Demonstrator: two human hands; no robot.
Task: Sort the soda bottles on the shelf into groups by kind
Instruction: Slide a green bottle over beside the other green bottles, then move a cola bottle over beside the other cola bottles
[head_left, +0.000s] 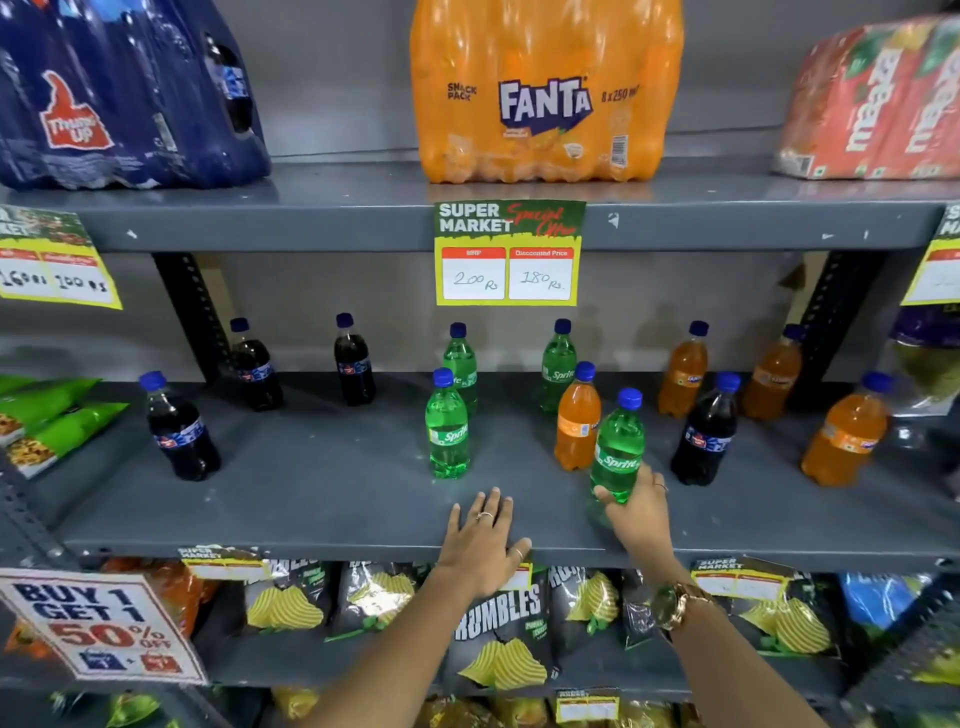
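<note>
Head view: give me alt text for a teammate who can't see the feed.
The right hand grips the base of a green Sprite bottle on the grey middle shelf, while the left hand lies flat on the shelf's front edge. Cola, Sprite and orange Fanta bottles stand spread along the shelf, with one cola bottle among the orange ones at right.

Cola bottles (182, 431) left on shelf (322, 483), Sprite bottles (448, 426) middle, Fanta bottles (681, 371) right.

Upper and lower shelf stock, with signage.
Orange shrink-wrapped Fanta multipack (545, 93) stands above a green-yellow paper price tag (509, 253); black crisp bags (498, 644) lie below, beside a white promotional sign (104, 623).
</note>
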